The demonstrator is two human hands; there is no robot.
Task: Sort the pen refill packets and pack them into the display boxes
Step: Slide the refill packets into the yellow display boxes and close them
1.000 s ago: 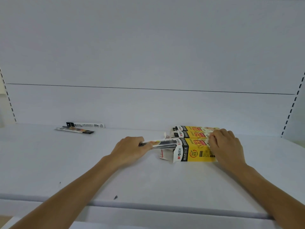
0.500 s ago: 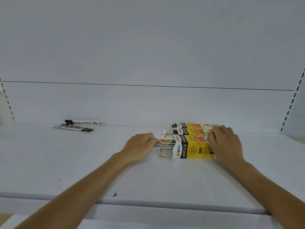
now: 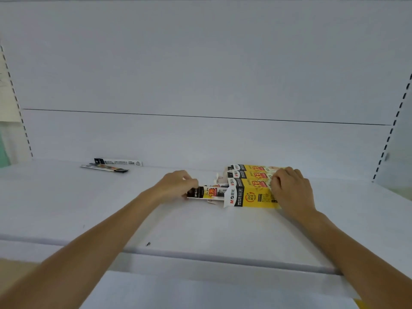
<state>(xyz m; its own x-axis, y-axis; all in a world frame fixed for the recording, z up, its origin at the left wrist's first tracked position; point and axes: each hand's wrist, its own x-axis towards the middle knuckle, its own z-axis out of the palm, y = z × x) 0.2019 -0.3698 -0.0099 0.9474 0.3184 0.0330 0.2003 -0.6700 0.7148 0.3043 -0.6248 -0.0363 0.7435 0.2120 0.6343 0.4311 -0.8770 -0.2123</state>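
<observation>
I am at a big white shelf (image 3: 200, 224). On it, to the right, three yellow display boxes lie side by side. The front box (image 3: 252, 196) is closest to me, and the two back boxes (image 3: 254, 172) sit right behind it, touching.

My right hand (image 3: 289, 188) is on the right end of the front box. Its fingers are bent down over the box and hold it still. My left hand (image 3: 176, 185) has its fingers curled tight round one end of a bunch of packets (image 3: 207, 192). The other end of the bunch is at the open left end of the front box, where white flaps (image 3: 227, 197) stick out. I cannot tell how far in it goes.

Some loose packets (image 3: 111, 166) lie far off to the left, by the back of the shelf.

I think I am filling the front box. The next push should go straight and flat, so the packets slip past the flaps and do not bend. My right hand must stop the box from sliding. The loose packets are not packed yet.
</observation>
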